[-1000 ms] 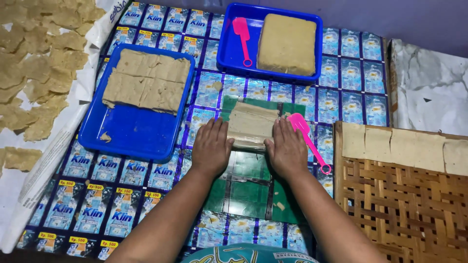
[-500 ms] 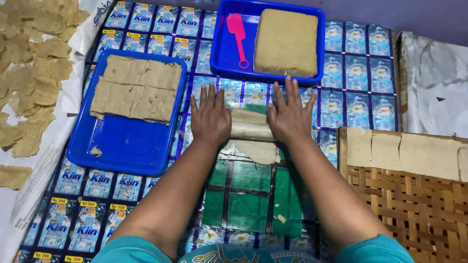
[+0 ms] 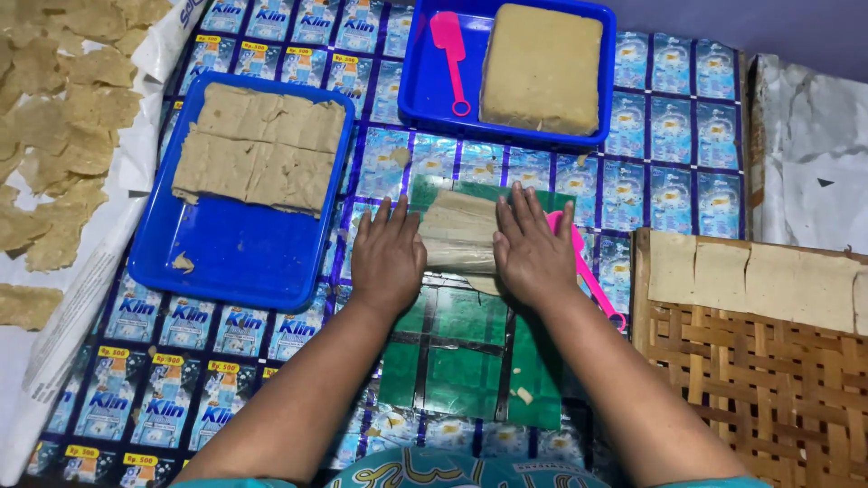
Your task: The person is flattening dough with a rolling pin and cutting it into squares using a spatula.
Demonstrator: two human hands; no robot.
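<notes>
Right now, mid-frame, your left hand [image 3: 387, 258] & right hand [image 3: 532, 253] lie flat, fingers spread, w/ palms down on a pale dough roll [image 3: 459, 233] atop the green sheet [image 3: 452, 361]. Pink scraper [image 3: 592, 280] sits just right of your right hand.

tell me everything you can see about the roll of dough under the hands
The roll of dough is pale beige, wrapped or layered so it shows faint lengthwise streaks, and looks soft. It lies crosswise on the green mat, near its far end. The left hand presses flat on its left end and the right hand on its right end, leaving only the middle showing. A thin flap of dough sticks out at its near edge between the hands.
</notes>
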